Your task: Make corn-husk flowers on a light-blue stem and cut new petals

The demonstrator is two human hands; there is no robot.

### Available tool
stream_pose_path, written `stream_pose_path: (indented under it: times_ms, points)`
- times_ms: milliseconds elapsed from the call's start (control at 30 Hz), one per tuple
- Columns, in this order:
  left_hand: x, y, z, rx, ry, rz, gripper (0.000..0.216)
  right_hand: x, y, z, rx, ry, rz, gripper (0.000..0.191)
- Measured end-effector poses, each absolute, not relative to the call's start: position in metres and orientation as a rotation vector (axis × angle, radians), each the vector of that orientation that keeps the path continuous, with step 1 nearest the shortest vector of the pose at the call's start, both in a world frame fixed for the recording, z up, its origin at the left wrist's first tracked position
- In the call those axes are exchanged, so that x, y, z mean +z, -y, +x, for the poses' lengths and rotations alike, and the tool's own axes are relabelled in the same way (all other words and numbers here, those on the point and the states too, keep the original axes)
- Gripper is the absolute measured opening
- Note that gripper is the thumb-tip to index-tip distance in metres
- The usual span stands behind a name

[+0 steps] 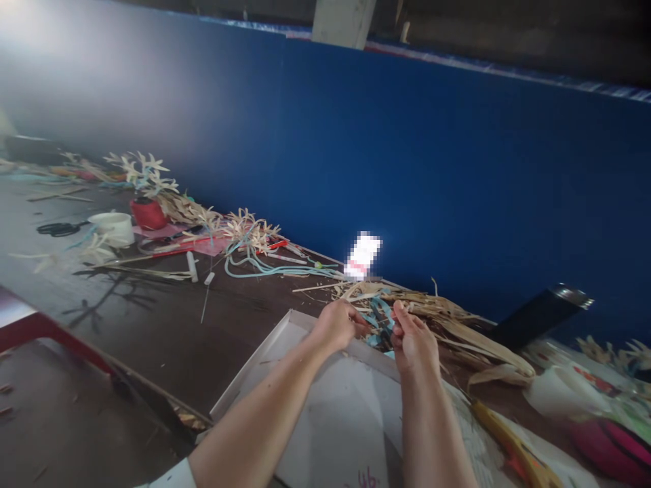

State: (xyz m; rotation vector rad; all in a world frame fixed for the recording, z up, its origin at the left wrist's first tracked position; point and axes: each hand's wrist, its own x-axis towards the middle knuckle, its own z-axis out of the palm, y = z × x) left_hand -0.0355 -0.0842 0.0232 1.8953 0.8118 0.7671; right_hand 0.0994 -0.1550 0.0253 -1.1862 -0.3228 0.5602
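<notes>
My left hand [336, 327] is closed, its fingertips pinched together at the far edge of a shallow white tray [350, 400]. Just to its right, my right hand [416, 341] is closed too, thumb pressed against the fingers. Between the hands lie light blue strips [379, 312]; whatever the fingertips hold is too small to make out. Directly behind the hands is a pile of dry straw-coloured husk strips [447, 313], stretching off to the right.
Left of the tray lie pale husk flowers [249, 230] with blue stems, a red thread spool [148, 213], a white cup [112, 229] and black scissors [60, 229]. To the right are a black flask [534, 318], a white bowl [564, 392] and a yellow-handled tool [513, 444]. A blue wall panel [305, 149] stands behind.
</notes>
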Motion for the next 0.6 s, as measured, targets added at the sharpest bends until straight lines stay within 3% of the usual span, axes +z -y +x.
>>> stream_pose_path:
  times_ms: [267, 600]
  points:
    - [0.012, 0.082, -0.033, 0.645, -0.784, 1.801, 0.030, 0.027, 0.154, 0.102, 0.665, 0.278, -1.175, 0.039]
    - [0.016, 0.083, -0.034, 0.630, -0.777, 1.849, 0.033, 0.031, 0.155, 0.104, 0.894, 0.400, -0.926, 0.036]
